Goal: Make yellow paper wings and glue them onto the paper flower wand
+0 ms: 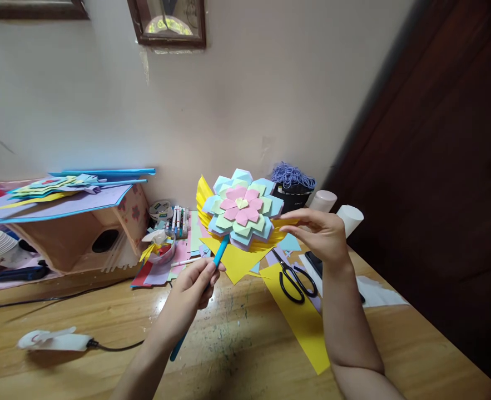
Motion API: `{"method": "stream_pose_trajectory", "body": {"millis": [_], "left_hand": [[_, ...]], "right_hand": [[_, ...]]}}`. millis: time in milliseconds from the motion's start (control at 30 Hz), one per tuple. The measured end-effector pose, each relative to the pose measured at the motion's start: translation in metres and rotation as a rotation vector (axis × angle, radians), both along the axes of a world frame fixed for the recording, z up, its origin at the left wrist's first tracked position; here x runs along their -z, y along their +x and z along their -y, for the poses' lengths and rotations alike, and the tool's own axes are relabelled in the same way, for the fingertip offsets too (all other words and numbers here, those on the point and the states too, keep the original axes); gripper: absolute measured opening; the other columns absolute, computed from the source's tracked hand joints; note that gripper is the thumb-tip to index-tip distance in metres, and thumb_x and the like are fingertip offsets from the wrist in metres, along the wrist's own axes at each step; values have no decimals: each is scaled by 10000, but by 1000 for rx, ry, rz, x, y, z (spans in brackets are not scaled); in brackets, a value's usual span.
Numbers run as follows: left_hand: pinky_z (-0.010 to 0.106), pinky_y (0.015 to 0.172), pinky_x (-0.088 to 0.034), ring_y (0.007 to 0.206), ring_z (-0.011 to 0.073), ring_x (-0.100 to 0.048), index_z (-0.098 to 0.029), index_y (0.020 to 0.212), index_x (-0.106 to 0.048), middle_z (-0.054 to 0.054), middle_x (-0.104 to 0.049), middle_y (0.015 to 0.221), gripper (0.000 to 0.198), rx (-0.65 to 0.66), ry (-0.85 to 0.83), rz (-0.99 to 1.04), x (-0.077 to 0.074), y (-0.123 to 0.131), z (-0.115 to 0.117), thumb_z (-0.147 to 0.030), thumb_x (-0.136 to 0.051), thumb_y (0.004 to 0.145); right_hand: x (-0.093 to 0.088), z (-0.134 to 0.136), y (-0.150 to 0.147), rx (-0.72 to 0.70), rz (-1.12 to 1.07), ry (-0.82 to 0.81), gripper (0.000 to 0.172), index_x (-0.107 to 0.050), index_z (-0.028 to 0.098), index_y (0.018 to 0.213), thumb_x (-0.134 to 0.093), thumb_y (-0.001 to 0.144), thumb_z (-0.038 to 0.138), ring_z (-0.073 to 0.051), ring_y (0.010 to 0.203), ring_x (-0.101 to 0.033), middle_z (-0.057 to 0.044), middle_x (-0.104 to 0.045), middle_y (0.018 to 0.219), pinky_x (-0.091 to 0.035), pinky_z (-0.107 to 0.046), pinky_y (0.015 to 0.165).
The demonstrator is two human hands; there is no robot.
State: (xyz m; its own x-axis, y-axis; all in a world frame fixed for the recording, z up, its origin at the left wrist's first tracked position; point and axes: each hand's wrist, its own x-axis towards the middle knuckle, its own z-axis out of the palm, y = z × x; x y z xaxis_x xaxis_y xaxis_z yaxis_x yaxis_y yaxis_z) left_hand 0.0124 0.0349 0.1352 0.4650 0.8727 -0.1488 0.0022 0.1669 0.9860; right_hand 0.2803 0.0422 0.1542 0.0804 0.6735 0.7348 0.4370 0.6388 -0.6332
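A layered paper flower [242, 205] in pink, green, blue and lilac is held up above the table, tilted on its blue stem [221, 251]. My left hand [197, 282] is wrapped round that stem below the bloom, and the stem's lower end shows under my wrist. Two pleated yellow paper leaves spread from behind the flower, one to each side. Thumb and fingers of my right hand [318, 230] pinch the tip of the right yellow paper leaf [276, 236]. Black-handled scissors [293, 280] lie beneath, on yellow paper.
A white glue gun [55, 340] with a black cord lies at the front left. A pink box [78, 239] at the left carries another paper flower [57, 186]. Markers [179, 221], a tub of scraps [162, 253], purple yarn [291, 176] and white rolls [349, 219] stand along the wall.
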Motion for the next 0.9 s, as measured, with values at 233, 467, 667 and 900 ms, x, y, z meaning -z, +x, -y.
{"method": "stream_pose_trajectory", "body": {"millis": [233, 467, 667, 900], "left_hand": [[167, 394, -140, 442, 35, -216, -163, 731, -482, -78, -293, 558, 365, -41, -21, 7, -6, 1, 0, -514, -566, 780], [161, 388, -133, 433, 28, -221, -162, 711, -480, -70, -336, 576, 370, -68, -39, 12, -2, 1, -4, -511, -597, 753], [156, 384, -137, 424, 24, -219, -165, 658, -427, -72, -354, 560, 405, -83, -20, 7, 0, -1, -9, -521, -595, 750], [155, 387, -138, 428, 30, -219, -172, 688, -428, -76, -334, 572, 388, -67, -19, 31, 1, 2, -7, -520, -582, 765]], "right_hand": [[-1, -5, 1, 15, -214, -62, 177, -714, 221, 807, -784, 649, 261, -176, 688, -689, -19, -723, 767, -592, -268, 610], [-3, -6, 1, 12, -279, -94, 111, -713, 228, 819, -716, 735, 300, -149, 665, -676, -14, -715, 771, -581, -251, 606], [-2, -7, 6, -83, -235, -204, 299, -675, 232, 936, -768, 669, 328, -171, 759, -679, -27, -705, 854, -582, -296, 720], [2, -13, 0, -264, -181, -246, 665, -539, 260, 1133, -847, 544, 276, -220, 1003, -631, -47, -659, 1018, -554, -310, 833]]}}
